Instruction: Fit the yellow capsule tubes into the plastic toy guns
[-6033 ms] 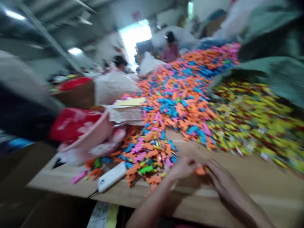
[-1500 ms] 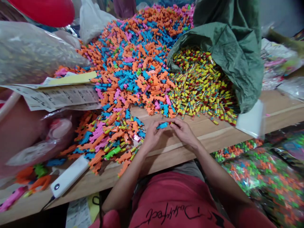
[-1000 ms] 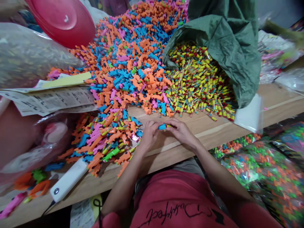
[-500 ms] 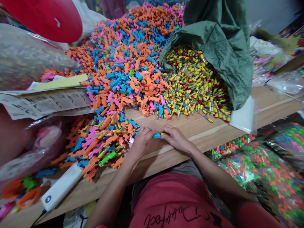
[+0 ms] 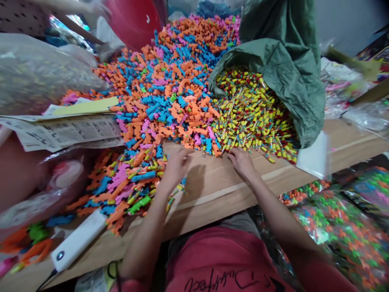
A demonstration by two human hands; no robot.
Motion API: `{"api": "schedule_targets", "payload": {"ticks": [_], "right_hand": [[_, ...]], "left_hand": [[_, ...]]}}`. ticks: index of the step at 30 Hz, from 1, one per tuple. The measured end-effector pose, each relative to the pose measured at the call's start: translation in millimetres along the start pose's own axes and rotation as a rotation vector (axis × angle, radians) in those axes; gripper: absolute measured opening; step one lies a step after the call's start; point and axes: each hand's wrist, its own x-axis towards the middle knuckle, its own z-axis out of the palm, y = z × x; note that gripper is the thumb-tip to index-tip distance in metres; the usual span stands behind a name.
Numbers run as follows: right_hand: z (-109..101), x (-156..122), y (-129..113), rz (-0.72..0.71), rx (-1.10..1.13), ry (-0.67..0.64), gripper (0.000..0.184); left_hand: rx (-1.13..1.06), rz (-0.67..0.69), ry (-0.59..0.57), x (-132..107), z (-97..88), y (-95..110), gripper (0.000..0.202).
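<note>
My left hand is above the bare wood at the right side of the near heap of toys, fingers loosely bent and apart, with nothing visible in them. These are small plastic animal-shaped toys in orange, blue, pink and green, mixed with yellow tubes. My right hand reaches to the near edge of a pile of small yellow tubes with red ends. Its thumb and fingers are slightly apart at the tubes, and I see nothing held between them. A larger heap of the toys rises behind my hands.
A green sack spills the tubes onto the wooden table. To the left are printed sheets, a white power bank and a clear bag. Another person's arm holds a red basin. Filled bags lie lower right.
The blue toy and yellow tube are gone from between my hands. My hands have moved apart, the right to the tube pile. The red basin shifted right, and another person's arm shows.
</note>
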Motion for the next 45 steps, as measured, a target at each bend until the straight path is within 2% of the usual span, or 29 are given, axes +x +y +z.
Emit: {"api": "schedule_targets", "payload": {"ticks": [1,2,5,7,10,14,18,22,25,27,31,35,40,45], "right_hand": [[2.3,-2.2,-1.0,0.004,-0.001,0.003,0.02],[4.0,-4.8,-1.3,0.01,0.007,0.007,0.017],[5.8,-13.4,1.2,0.064,0.061,0.038,0.015],[5.8,-18.3,3.6,0.092,0.123,0.056,0.025],[6.4,-22.5,3.1,0.058,0.241,0.05,0.041],[11.8,-21.7,-10.1,0.006,0.432,0.058,0.034],[18.3,-20.3,-34.1,-0.048,0.591,0.032,0.031],[16.7,-24.3,-55.0,-0.114,0.568,0.017,0.034],[11.8,-29.3,-62.8,-0.14,0.589,-0.014,0.032],[7.9,-32.4,-65.6,-0.152,0.625,-0.048,0.03],[-0.7,-36.8,-70.7,-0.18,0.673,-0.074,0.03],[-7.1,-39.2,-75.0,-0.179,0.701,-0.091,0.032],[-7.4,-40.5,-75.9,-0.172,0.74,-0.094,0.031],[-7.9,-41.8,-77.3,-0.177,0.781,-0.099,0.034]], "left_hand": [[-0.053,-0.032,-0.066,13.7,23.9,5.7,0.023],[-0.072,-0.065,-0.08,26.1,45.5,9.9,0.021],[-0.02,-0.171,-0.029,53.0,91.9,14.2,0.024],[0.023,-0.207,0.004,61.6,108.2,11.4,0.033],[0.011,-0.204,0.069,62.9,118.3,3.2,0.051],[-0.159,-0.134,0.136,46.9,114.6,-3.3,0.049],[-0.402,-0.113,0.066,19.0,101.5,-0.8,0.035],[-0.768,-0.292,-0.101,-7.8,89.3,2.1,0.032],[-0.916,-0.414,-0.106,-20.7,81.2,3.5,0.03],[-0.905,-0.431,-0.081,-24.8,76.4,5.5,0.029],[-0.886,-0.37,-0.084,-25.6,70.4,11.1,0.041],[-0.856,-0.335,-0.095,-24.6,65.6,15.3,0.044],[-0.788,-0.35,-0.126,-25.8,57.0,20.5,0.049],[-0.717,-0.308,-0.113,-26.0,51.2,24.3,0.043]]}}
